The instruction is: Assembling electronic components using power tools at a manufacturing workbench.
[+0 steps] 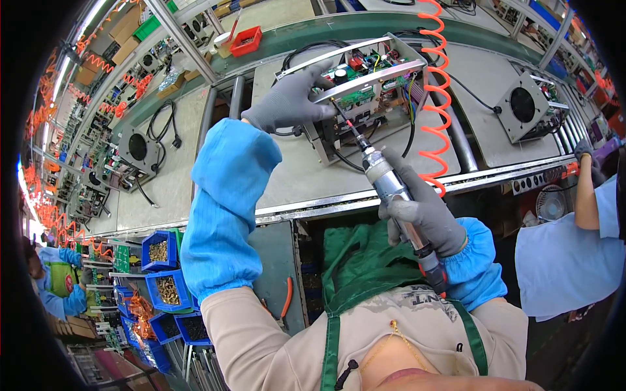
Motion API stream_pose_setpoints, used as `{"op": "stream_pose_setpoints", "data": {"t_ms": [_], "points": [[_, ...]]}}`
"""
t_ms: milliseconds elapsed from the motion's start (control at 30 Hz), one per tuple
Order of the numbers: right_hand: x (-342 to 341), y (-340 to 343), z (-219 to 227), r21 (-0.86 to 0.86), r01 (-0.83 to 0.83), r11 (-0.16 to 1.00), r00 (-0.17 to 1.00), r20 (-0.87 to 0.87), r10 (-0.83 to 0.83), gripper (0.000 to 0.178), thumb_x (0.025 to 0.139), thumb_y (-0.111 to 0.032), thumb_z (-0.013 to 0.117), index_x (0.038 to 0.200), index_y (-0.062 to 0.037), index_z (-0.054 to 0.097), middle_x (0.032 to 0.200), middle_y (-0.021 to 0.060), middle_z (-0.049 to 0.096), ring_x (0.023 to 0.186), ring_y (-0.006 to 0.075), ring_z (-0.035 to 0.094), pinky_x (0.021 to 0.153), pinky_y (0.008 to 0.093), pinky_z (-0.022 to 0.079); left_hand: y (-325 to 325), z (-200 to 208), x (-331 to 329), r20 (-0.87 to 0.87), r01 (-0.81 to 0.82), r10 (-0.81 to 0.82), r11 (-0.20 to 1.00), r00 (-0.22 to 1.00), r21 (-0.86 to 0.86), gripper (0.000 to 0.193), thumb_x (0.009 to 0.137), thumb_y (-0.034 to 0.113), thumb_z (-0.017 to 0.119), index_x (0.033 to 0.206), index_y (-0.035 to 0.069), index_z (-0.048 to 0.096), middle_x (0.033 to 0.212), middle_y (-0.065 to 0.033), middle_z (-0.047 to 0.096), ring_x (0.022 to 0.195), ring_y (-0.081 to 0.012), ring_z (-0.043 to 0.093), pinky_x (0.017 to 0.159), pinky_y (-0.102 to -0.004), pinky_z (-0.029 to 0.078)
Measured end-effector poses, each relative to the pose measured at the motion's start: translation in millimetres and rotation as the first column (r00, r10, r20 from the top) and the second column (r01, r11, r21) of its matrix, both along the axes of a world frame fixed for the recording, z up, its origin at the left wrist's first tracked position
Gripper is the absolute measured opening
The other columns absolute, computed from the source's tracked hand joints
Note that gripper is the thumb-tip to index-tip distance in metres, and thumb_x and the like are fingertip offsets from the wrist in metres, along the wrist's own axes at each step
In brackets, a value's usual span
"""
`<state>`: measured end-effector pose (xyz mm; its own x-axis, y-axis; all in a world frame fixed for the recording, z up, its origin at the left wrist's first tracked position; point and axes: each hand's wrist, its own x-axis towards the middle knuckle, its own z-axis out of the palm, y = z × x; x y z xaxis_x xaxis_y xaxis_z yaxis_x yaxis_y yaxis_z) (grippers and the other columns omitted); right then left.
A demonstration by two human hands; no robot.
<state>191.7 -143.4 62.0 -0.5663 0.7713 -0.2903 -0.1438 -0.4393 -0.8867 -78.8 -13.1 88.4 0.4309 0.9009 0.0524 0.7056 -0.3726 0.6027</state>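
My right hand (pixel 424 212), in a grey glove, is wrapped round a silver pneumatic screwdriver (pixel 386 174). The bit of the screwdriver slants up and left to the underside of a pale metal bar (pixel 372 81). That bar runs across the front of an open electronic unit (pixel 355 124) holding green circuit boards and coloured wires. My left hand (pixel 290 101), also gloved in grey, has its thumb and fingers on either side of the bar's left end. A screw at the bit's tip is too small to make out.
An orange coiled air hose (pixel 435 98) hangs just right of the unit. More units with round fans stand at the left (pixel 138 146) and right (pixel 521 104). Blue bins (pixel 171 290) of small parts sit lower left. A co-worker's sleeve (pixel 606 208) shows at far right.
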Motion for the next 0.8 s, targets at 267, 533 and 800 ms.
{"op": "stream_pose_setpoints", "data": {"t_ms": [267,533,800], "points": [[5,8,-9,-0.006,-0.033,0.999,0.999,0.026,0.033,0.087,0.071,-0.010,0.059,0.150,-0.0131,0.023,0.098,0.0150,0.057,0.053,0.0162,0.058,0.051,0.0289,0.052,6,-3,-5,0.283,-0.184,0.182,0.983,0.942,-0.022,0.100,0.085,0.076,0.032,0.150,0.001,0.015,0.114,-0.0162,0.057,0.092,-0.0197,0.054,0.085,-0.0336,0.045],[17,13,-14,-0.056,-0.085,0.995,0.993,-0.089,0.079,0.094,0.070,-0.006,0.061,0.152,-0.0145,0.016,0.097,0.0111,0.057,0.059,0.0139,0.057,0.053,0.0285,0.050,4,-9,-21,0.139,-0.136,0.128,0.989,0.982,0.053,0.085,0.091,0.058,0.049,0.148,0.001,0.024,0.116,-0.0137,0.055,0.104,-0.0202,0.054,0.092,-0.0324,0.044],[57,41,-10,0.411,-0.664,0.625,0.633,0.754,0.175,0.094,0.068,-0.014,0.071,0.149,-0.0122,0.022,0.096,0.0092,0.058,0.089,0.0280,0.058,0.082,0.0351,0.047,-93,-50,92,-0.295,0.272,-0.188,0.921,0.937,0.280,0.067,0.068,0.028,0.075,0.127,0.009,0.051,0.096,-0.0099,0.060,0.088,-0.0275,0.061,0.074,-0.0404,0.050]]}}
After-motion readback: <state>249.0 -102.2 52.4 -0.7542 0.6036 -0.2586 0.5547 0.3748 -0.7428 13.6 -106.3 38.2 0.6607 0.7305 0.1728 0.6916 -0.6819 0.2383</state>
